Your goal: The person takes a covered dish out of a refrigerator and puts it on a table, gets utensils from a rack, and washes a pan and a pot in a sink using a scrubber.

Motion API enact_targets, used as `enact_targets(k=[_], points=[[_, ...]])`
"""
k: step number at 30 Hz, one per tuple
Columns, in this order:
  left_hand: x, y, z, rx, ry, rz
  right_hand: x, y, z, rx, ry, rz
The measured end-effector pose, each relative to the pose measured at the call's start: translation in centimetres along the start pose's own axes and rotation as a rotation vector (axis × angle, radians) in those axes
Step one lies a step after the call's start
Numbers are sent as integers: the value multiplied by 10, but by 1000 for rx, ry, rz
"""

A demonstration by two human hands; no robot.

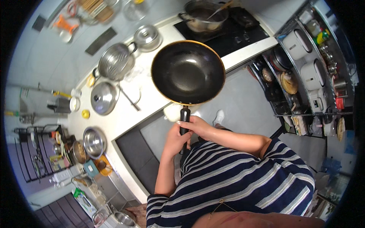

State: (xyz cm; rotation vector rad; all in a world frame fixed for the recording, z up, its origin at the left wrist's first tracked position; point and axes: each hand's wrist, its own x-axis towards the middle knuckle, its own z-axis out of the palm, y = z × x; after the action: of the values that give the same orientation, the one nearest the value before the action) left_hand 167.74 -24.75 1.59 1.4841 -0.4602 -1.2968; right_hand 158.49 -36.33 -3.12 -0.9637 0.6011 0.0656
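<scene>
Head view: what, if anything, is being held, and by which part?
A black wok, held by its black handle, with the left hand and the right hand both on it.

From afar I look through the left head fisheye, steeply down onto the pan point(188, 72). My wide view takes in the counter point(118, 123) left of the pan, the shelf point(300, 114) right of it, and, nearer than it, the shirt point(243, 167) below.
</scene>
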Motion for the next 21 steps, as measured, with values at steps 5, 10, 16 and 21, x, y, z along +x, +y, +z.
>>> enact_targets(k=[5,10,16,21], points=[[115,15,119,-16,-238,7,-33,-45,-157,35,119,-90],[224,26,227,-83,-339,73,-69,-123,-274,134,207,-94],[342,76,340,-49,-306,123,-64,-193,-413,130,296,-268],[462,96,406,-47,-219,260,-22,-250,-531,80,276,-357]])
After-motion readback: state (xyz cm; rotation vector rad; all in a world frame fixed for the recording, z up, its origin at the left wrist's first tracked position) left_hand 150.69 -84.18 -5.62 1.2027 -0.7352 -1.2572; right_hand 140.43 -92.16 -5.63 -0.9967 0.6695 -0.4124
